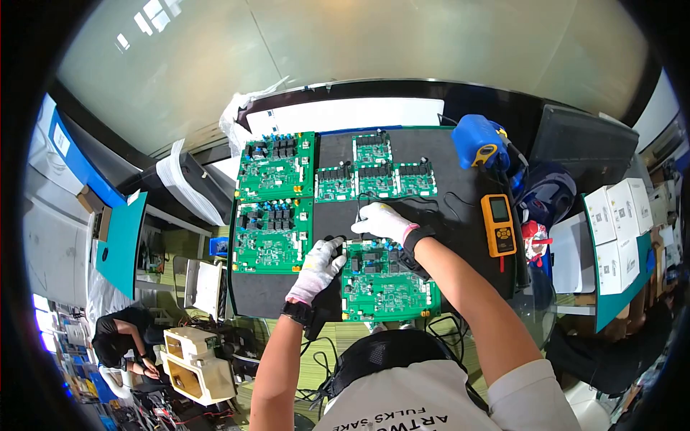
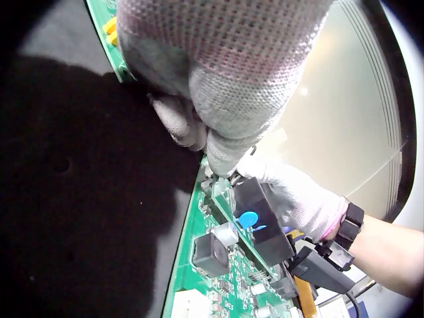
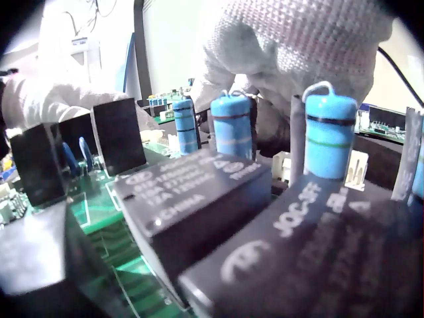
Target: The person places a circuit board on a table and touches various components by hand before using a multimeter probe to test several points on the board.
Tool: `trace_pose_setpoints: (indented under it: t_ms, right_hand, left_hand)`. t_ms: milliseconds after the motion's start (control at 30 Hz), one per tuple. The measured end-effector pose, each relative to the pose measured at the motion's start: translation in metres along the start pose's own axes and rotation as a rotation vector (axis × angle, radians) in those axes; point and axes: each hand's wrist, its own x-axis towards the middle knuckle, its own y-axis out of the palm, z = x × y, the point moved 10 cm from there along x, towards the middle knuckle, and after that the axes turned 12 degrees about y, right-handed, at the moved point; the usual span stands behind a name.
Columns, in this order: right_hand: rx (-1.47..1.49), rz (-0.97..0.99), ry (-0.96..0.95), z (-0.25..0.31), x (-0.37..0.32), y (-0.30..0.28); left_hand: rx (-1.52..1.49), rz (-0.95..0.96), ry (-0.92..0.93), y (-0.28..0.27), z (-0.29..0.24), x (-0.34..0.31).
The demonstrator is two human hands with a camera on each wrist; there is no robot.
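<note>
**Left hand point(image 1: 318, 267) nearest the circuit board point(image 1: 392, 298)**

Head view: there's the board, lower centre, long side running left to right; bent left fingers at its upper-left corner, right hand point(image 1: 384, 221) just above its top edge. Left wrist view: board stretching down from the left fingertips (pinch or mere touch, can't tell). Right wrist view: right fingers bent behind blue parts point(image 3: 328, 132), upper right, grip hidden.
</note>
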Motion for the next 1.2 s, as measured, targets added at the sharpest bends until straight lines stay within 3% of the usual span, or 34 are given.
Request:
trace_pose_setpoints:
  t_ms: [300,500,1100,1200]
  right_hand:
    - [0.012,0.006,-0.015,-0.002,0.003,0.004]
    - [-0.018,-0.032,-0.094,0.001,0.004,0.004]
    - [-0.1,0.027,0.018,0.0,0.001,0.004]
    - [-0.005,-0.057,-0.057,-0.002,0.002,0.002]
  left_hand:
    - [-0.016,0.001,-0.003,-0.005,-0.005,0.001]
    - [0.052,-0.074,0.142,-0.006,-0.01,0.0]
    - [0.007,-0.002,0.029,-0.002,-0.004,0.001]
    - [0.012,0.005,0.004,-0.002,-0.002,0.001]
